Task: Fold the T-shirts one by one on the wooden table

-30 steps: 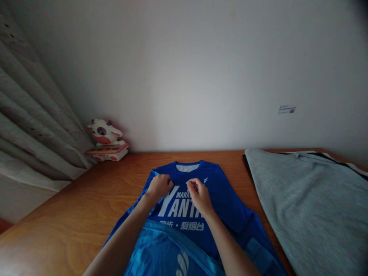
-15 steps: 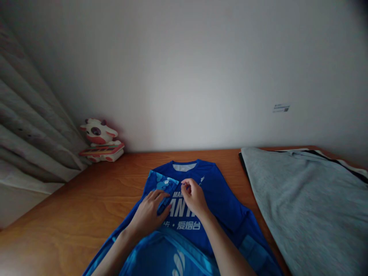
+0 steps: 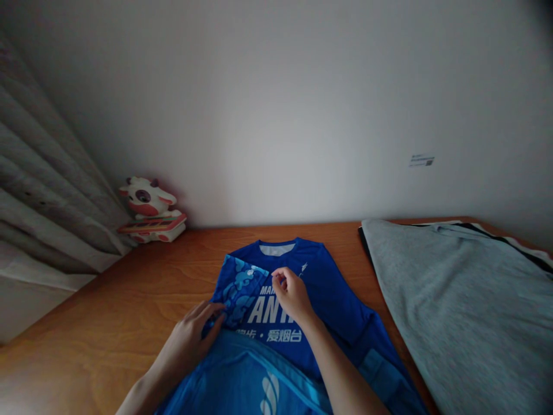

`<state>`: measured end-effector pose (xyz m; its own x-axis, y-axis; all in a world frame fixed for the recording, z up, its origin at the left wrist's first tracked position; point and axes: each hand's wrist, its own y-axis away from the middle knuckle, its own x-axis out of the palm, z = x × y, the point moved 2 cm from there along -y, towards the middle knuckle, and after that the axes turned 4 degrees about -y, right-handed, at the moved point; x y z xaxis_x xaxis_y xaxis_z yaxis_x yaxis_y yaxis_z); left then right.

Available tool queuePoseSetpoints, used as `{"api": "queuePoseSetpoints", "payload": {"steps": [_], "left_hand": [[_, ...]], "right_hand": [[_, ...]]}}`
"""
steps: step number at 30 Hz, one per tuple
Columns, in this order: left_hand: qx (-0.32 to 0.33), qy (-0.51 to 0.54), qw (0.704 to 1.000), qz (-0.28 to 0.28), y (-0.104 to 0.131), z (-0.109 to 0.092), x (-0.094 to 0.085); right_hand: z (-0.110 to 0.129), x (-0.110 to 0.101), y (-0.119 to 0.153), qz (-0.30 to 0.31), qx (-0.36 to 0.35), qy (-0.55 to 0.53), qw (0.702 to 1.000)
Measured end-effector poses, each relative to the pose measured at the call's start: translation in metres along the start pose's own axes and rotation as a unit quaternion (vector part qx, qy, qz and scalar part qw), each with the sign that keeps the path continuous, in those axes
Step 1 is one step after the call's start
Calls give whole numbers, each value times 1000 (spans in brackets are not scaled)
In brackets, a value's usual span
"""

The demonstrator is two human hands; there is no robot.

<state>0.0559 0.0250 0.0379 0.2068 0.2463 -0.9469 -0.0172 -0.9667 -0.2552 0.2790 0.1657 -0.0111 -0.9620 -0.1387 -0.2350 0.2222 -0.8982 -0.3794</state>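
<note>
Pale wall (image 3: 276, 115) (dim); wooden tabletop (image 3: 108, 305); curtain (image 3: 47, 173)

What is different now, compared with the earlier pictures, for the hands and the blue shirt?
The left hand moved leftward and nearer the camera, its closed fingers opening. Patterned fabric now lies across the blue shirt, hiding the letter Y. The right hand stayed curled over the chest; the grey garment and cow toy stayed put.

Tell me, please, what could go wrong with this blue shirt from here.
The patterned flap lies over part of the chest lettering; a tug from the right hand, near its corner, might skew it. The left hand is at the side of the blue shirt, so a drag there could crease it.
</note>
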Motion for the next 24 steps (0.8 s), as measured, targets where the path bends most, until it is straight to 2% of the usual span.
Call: {"api": "queuePoseSetpoints", "payload": {"steps": [5, 9, 11, 13, 17, 21, 24], "left_hand": [[-17, -52, 998, -13, 6, 17, 1], [-166, -27, 985, -32, 3, 34, -2], [-205, -25, 978, -36, -2, 40, -4], [-177, -23, 983, -33, -8, 41, -3], [-74, -52, 996, -16, -10, 34, 2], [-103, -162, 981, -1, -6, 28, 0], [-95, -175, 980, -5, -14, 23, -2]], "right_hand": [[0, -1, -1, 6, -1, -4, 1000], [-1, 0, -2, 2, -6, -1, 1000], [-1, -1, -1, 3, -5, -2, 1000], [-1, -1, -1, 5, -3, -1, 1000], [0, -2, -1, 5, -3, 2, 1000], [0, -2, -2, 10, 0, 1, 1000], [1, -2, -2, 9, 0, 3, 1000]]}}
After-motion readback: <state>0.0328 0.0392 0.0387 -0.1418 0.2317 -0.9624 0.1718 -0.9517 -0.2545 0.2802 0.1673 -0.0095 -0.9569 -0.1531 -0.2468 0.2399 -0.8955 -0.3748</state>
